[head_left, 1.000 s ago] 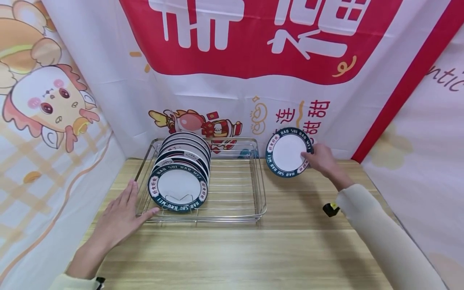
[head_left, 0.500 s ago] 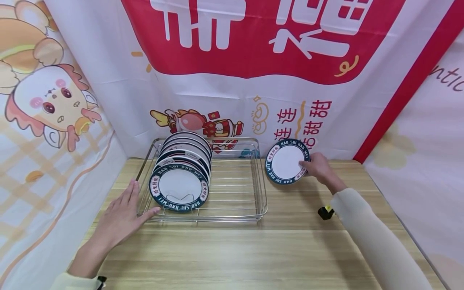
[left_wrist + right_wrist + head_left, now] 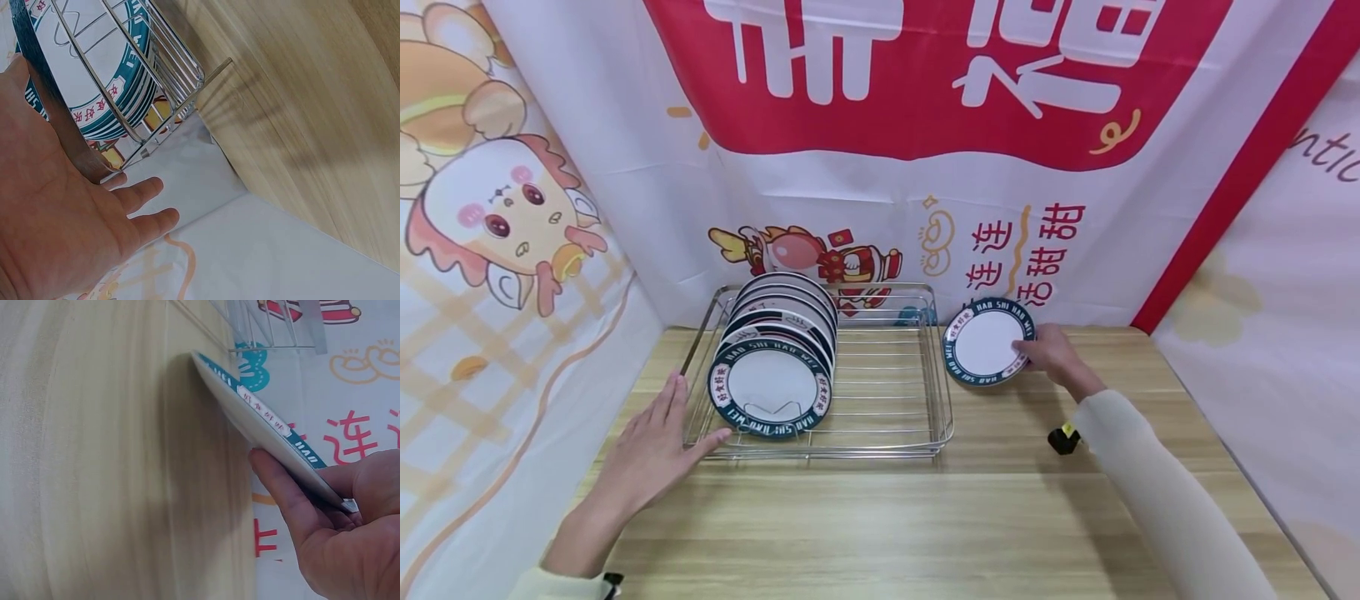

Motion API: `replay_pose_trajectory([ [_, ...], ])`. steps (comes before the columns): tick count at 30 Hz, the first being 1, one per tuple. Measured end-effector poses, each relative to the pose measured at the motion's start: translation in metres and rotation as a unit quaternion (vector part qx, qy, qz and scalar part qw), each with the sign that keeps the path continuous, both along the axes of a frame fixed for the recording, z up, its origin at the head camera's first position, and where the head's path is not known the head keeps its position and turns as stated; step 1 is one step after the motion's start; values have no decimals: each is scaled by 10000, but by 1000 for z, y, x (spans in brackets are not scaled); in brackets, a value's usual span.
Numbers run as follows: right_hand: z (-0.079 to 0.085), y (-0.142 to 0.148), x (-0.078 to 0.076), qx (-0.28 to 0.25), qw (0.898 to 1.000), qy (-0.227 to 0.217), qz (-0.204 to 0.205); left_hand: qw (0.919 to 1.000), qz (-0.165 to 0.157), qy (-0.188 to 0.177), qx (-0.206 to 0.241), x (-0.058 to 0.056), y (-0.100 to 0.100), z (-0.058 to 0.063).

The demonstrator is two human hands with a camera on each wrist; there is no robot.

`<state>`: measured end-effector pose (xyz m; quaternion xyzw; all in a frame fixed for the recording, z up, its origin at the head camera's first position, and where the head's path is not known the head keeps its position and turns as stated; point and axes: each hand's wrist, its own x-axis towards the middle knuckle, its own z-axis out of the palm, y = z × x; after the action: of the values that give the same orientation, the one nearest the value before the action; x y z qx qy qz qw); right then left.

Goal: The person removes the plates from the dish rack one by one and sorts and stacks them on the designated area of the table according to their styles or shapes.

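My right hand [image 3: 1052, 360] pinches a white plate [image 3: 987, 343] by its right edge, the thumb on its face and the fingers behind. A dark green lettered band runs round its rim. In the right wrist view the plate [image 3: 269, 434] slants above the table. A wire dish rack [image 3: 880, 455] stands at middle left. Several similar plates [image 3: 771, 383] stand in its left part, leaning back one behind another. My left hand [image 3: 647, 454] rests at the rack's front left corner, fingers straight and thumb spread along the front; the left wrist view shows this hand [image 3: 69, 212] against the metal frame.
A wooden table [image 3: 880, 533] bears the rack. Behind it hangs a printed white and red cloth [image 3: 850, 179], and another printed cloth [image 3: 490, 367] closes the left side. A black wrist camera [image 3: 1063, 438] sits under the right forearm.
My right hand has lowered the plate toward the table and shifted slightly left, closer to the rack. The left hand and the plates in the rack stay in place.
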<state>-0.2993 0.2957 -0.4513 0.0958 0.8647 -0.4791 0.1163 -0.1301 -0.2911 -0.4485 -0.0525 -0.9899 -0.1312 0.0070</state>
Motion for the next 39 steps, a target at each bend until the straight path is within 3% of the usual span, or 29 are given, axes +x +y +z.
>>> replay_pose_trajectory([
  [9, -26, 4, -4, 478, 9983, -264, -217, 10000, -30, -15, -4, 3, 1, 0],
  [20, -41, 0, -12, -151, 9970, -445, -615, 10000, -37, 44, 55, 1, 2, 0],
  [29, -43, 0, -8, 477, 9940, -706, -692, 10000, -21, 55, 54, 1, 2, 1],
  [39, -49, 1, -5, 1105, 9903, -753, -389, 10000, 18, 67, 56, 2, 1, 1],
])
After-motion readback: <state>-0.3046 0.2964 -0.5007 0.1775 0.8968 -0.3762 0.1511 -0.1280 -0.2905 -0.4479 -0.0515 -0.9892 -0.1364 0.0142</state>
